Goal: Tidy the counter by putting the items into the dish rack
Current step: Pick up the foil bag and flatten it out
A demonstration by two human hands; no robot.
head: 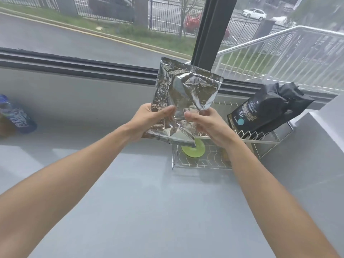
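Note:
A crinkled silver foil bag (186,95) is held upright in the air just left of the wire dish rack (201,164). My left hand (149,123) grips its lower left edge and my right hand (208,125) grips its lower right side. The bag's bottom corner hangs over the rack's left end, above a green round lid (193,150) lying in the rack. A black snack bag (268,110) leans in the rack's upper slots on the right.
A blue-labelled packet (16,118) lies on the grey counter (130,183) at the far left. A window with a dark frame (74,64) runs along the back. A white ledge (327,123) rises at the right beside the rack.

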